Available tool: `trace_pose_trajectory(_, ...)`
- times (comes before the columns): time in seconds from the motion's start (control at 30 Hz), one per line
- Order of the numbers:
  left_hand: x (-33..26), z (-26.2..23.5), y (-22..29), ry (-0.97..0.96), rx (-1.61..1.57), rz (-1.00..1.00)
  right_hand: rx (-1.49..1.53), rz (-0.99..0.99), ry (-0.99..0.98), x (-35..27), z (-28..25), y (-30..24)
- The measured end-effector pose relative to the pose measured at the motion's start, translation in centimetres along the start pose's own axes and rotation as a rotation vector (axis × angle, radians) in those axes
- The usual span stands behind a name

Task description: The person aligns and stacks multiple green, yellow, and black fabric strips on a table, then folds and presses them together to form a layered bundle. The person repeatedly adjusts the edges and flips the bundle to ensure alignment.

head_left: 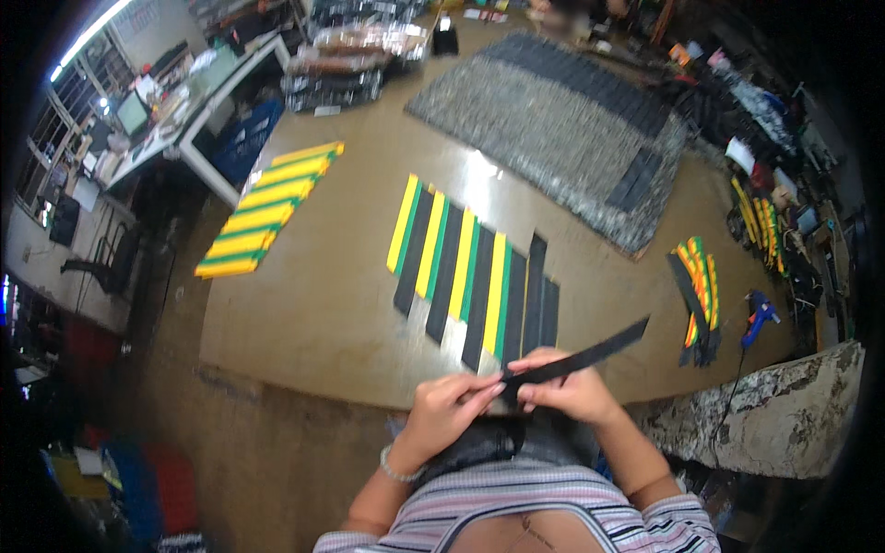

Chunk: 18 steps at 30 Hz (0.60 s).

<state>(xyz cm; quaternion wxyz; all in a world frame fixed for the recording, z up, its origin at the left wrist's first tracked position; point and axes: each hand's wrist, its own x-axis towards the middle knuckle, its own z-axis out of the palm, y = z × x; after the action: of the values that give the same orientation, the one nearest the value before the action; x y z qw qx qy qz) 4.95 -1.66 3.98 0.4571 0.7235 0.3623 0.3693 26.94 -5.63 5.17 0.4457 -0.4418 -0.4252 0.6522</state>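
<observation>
A black strip (599, 350), flat like webbing, is held near the table's front edge, its free end pointing up to the right. My left hand (449, 412) is closed, its thumb and fingertips pinching the near end. My right hand (572, 392) grips the strip a little farther along, fingers behind and thumb in front. Just beyond my hands lies a slanted row of strips, yellow-and-green ones (458, 267) alternating with black ones (449, 272). At that row's right end several black strips (544, 313) lie side by side, partly hidden by my right hand.
Yellow-and-green strips (272, 212) lie at the table's (304, 323) left. On the right are a mixed strip bundle (698, 290) and a blue glue gun (759, 318) with a cord. A grey speckled mat (544, 111) bearing black strips and plastic-wrapped packs (341, 69) occupy the far side.
</observation>
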Motion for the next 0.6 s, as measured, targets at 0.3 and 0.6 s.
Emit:
trace_pose_trajectory(0.3, -0.9, 1.1, -0.4, -0.028, -0.091, -0.192, -0.351, 0.087, 0.017, 2.7, -3.2, -2.3)
trace_pose_trajectory(0.6, 2.5, 0.6, -3.2, 0.177, 0.476, 0.218, -0.725, 0.214, -0.161, 12.2, -6.2, -3.8)
